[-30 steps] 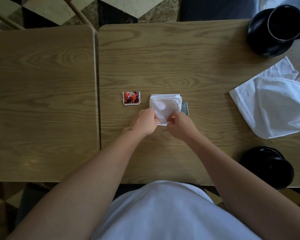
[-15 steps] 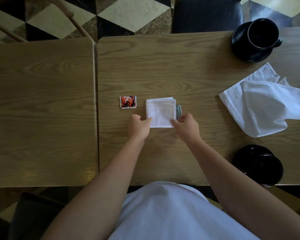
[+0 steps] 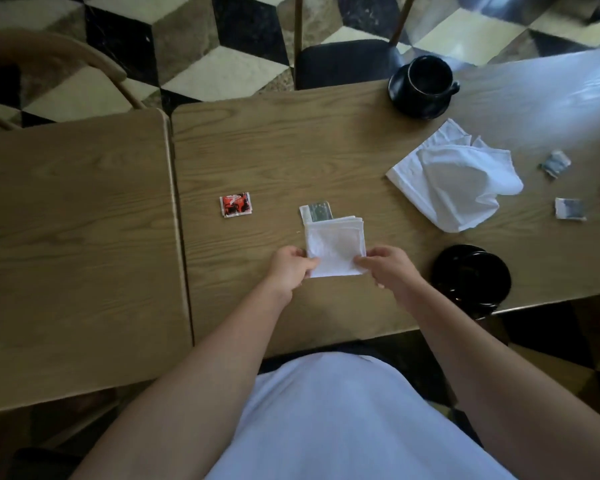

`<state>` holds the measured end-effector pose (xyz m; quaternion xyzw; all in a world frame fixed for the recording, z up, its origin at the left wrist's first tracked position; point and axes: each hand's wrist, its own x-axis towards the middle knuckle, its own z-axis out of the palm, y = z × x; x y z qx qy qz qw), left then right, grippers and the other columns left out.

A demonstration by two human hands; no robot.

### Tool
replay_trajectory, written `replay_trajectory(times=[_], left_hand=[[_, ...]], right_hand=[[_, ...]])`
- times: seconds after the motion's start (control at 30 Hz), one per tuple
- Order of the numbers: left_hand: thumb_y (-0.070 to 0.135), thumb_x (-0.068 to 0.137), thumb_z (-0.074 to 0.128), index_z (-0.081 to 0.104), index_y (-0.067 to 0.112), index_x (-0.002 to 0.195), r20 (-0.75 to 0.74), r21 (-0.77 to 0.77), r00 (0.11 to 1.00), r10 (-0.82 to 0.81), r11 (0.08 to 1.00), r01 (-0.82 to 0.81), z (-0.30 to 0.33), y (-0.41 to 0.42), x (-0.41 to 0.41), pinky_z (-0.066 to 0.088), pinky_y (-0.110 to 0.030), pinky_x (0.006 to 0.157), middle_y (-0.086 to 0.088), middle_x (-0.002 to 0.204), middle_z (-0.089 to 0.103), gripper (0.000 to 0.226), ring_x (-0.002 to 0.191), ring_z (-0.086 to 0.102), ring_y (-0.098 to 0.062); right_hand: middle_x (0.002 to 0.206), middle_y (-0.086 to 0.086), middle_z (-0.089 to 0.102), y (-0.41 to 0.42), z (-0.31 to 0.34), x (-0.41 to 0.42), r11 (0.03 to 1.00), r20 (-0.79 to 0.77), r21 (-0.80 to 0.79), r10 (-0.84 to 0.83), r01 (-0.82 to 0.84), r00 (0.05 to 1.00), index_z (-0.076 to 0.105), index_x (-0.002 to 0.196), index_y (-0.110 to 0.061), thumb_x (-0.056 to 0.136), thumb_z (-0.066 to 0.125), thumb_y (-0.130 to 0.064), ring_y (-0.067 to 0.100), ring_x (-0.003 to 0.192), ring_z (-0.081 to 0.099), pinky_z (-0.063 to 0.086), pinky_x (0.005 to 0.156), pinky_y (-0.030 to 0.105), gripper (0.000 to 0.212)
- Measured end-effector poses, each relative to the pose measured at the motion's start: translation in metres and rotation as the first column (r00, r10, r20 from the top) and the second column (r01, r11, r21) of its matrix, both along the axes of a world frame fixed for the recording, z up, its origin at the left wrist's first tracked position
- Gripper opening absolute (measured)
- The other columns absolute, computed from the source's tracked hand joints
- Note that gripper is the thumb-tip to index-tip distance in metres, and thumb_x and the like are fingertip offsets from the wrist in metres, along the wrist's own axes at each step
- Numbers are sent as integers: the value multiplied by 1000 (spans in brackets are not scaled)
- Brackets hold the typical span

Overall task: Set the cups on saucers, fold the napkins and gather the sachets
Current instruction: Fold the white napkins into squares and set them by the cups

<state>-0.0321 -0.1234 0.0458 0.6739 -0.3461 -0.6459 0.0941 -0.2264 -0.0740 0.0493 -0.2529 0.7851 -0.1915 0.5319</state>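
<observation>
Folded napkin [image 3: 335, 245] pinched at its near corners by both grips; black cup [image 3: 428, 79] sits on saucer [image 3: 400, 100].

On the table [image 3: 326, 126], one sachet [image 3: 235, 205] lies left of the folded napkin [image 3: 335, 244], another sachet [image 3: 317, 211] tucked under its far edge.

White folded napkin [image 3: 335, 245], red-and-black sachet [image 3: 235, 204], black cup [image 3: 429, 79], wood-grain table [image 3: 274, 150], black-and-cream checkered floor [image 3: 201, 39]
</observation>
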Motion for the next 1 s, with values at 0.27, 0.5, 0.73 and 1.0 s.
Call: replay_trajectory(times=[0.27,0.5,0.73,1.0], left_hand=[[4,83,69,61,13,87,-36,28,986,-166,986,167,-2,61,-48,37,-21,47,-11,75,67,12,54,59,-17],[5,82,70,63,15,84,-7,65,993,-122,990,122,-18,79,-87,48,-24,49,-10,71,70,13,54,63,-16],[11,80,69,65,7,68,182,68,973,-140,989,130,-39,93,-103,54,-28,55,-9,59,68,14,52,62,-19],[25,80,72,54,13,71,263,34,949,-172,985,169,-44,85,-108,48,-31,54,-2,67,64,24,58,58,-19]], right_hand=[[58,-1,56,77,6,-44,995,-140,73,-61,72,988,75,92,-9,87,73,-18,14,49,50,39,47,25,11],[66,5,65,81,-9,-74,986,-244,157,-14,54,970,73,91,-14,85,65,-15,19,54,60,53,54,32,10],[77,11,73,77,-24,-73,935,-325,291,297,-204,898,64,91,-8,91,46,-12,28,61,74,64,72,44,19],[89,8,67,69,-20,-71,833,-367,416,522,-366,770,58,99,-9,96,51,-11,31,81,72,60,73,40,8]])
